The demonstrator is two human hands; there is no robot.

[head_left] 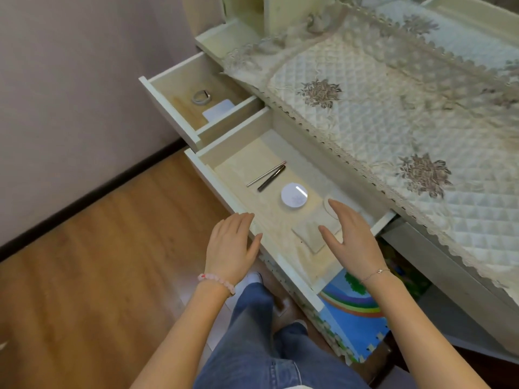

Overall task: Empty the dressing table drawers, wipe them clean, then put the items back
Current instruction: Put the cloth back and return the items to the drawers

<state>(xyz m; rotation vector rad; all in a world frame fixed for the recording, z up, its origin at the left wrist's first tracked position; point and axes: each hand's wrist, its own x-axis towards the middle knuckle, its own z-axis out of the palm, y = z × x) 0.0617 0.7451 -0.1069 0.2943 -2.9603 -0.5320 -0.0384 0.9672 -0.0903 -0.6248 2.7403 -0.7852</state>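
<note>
Open drawer [209,175]: the left hand [233,242], fingers straight and released, is laid at the front edge. The right hand [351,237], likewise released, is held over the folded cloth [309,234]; the round compact [295,194] lies just beyond.

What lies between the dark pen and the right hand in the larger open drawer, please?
In the head view, a round white compact lies between the dark pen and the right hand, touching neither.
</note>
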